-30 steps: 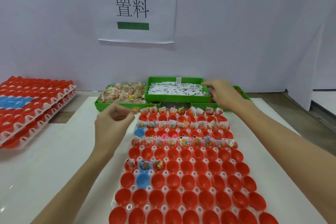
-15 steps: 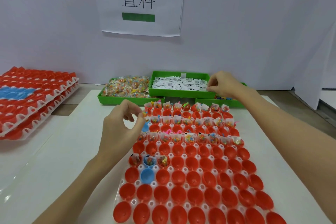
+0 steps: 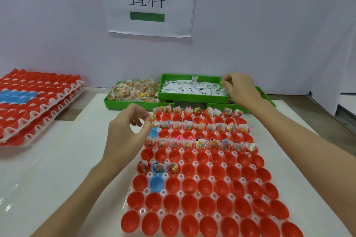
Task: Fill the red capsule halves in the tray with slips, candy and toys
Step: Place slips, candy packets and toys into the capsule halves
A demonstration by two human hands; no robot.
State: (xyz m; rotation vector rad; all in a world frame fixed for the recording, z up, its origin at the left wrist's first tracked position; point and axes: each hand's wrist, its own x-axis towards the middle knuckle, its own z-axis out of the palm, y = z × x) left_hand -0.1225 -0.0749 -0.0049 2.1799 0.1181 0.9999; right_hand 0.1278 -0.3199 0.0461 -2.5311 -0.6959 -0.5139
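A white tray (image 3: 146,191) of red capsule halves (image 3: 203,185) lies in front of me. Its far rows hold candy packets and slips, and a few halves are blue. My left hand (image 3: 127,133) hovers at the tray's far left corner, thumb and fingers pinching a small candy packet (image 3: 153,117). My right hand (image 3: 240,88) reaches over the right end of the green bin of white slips (image 3: 189,87) and pinches a slip (image 3: 224,90). A green bin of candy packets (image 3: 134,92) stands to the left of the slips. A third green bin (image 3: 266,98) is mostly hidden by my right arm.
Stacked trays of red and blue capsule halves (image 3: 36,102) sit at the left. A white mat (image 3: 57,169) covers the table under the tray. A paper sign (image 3: 150,2) hangs on the white wall behind the bins.
My right hand moved left from the hidden bin to the slip bin and pinched a slip. My left hand shifted right toward the tray's far left corner.
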